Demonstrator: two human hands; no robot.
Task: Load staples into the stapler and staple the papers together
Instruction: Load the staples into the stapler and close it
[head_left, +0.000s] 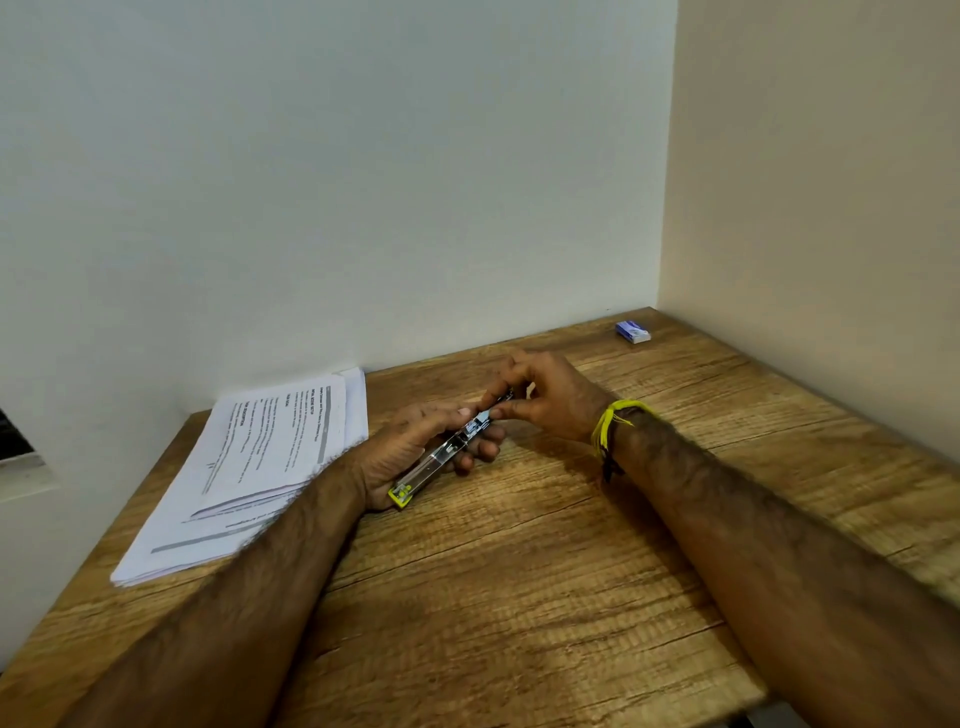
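Note:
A slim stapler (441, 454) with a clear body and a yellow rear end lies across my left hand (410, 452), whose fingers curl round it just above the wooden table (519, 571). My right hand (540, 395) pinches the stapler's far front end between thumb and fingers. What its fingertips hold there is too small to tell. A stack of printed papers (249, 467) lies on the table to the left, partly under my left forearm. A small blue and white staple box (632, 331) sits in the far right corner.
White walls close the table at the back and on the right. The table's front edge runs along the bottom right. A yellow thread band circles my right wrist (615, 423).

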